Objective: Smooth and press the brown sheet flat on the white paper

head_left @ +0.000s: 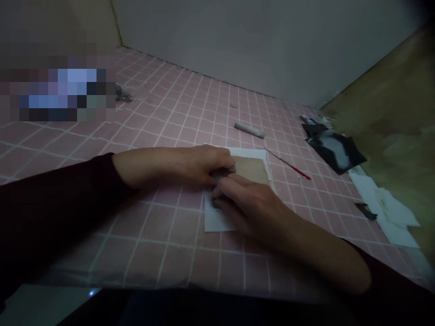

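Both my hands meet over a white sheet of paper (pixel 217 222) near the middle of the table. On the sheet lies a flat tan slab (pixel 249 166), partly covered by my hands. My left hand (pixel 207 163) comes in from the left with its fingers curled down at the slab's left side. My right hand (pixel 249 199) is closed just in front of it, fingertips pinched together. Between the two sets of fingers shows a small dark greyish piece (pixel 220 173); its shape is mostly hidden and its kind is unclear.
A grey cylinder (pixel 249 130) lies beyond the paper. To the right is a thin tool with a red handle (pixel 301 172). Farther right are a black plastic sheet (pixel 340 154), a dark curved piece (pixel 367 211) and white papers (pixel 390 213). A pink checked cloth (pixel 152 231) covers the table.
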The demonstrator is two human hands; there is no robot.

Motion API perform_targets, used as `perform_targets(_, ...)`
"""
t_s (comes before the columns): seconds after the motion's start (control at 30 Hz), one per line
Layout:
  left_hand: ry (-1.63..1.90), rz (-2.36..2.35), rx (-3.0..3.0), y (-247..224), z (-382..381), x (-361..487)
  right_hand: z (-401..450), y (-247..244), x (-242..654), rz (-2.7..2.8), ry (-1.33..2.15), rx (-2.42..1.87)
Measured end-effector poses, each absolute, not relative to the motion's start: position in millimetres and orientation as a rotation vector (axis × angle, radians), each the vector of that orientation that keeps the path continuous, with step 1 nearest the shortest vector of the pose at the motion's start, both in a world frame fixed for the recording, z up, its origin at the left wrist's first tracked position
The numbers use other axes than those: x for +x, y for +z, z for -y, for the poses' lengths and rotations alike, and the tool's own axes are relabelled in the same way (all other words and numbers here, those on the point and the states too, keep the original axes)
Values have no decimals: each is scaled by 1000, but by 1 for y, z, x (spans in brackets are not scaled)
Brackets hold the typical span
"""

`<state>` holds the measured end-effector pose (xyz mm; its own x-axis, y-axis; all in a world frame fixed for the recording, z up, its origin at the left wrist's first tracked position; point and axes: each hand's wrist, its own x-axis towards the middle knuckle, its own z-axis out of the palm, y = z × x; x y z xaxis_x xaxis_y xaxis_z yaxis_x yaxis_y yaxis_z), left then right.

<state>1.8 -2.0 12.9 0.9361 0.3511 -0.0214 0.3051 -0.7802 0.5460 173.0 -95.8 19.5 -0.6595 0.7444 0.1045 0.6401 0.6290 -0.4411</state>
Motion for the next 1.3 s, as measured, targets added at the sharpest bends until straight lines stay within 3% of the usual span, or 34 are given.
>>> perform_targets(1.3,108,-458,2508,11,1,2,99,23,172,2629,592,-1169)
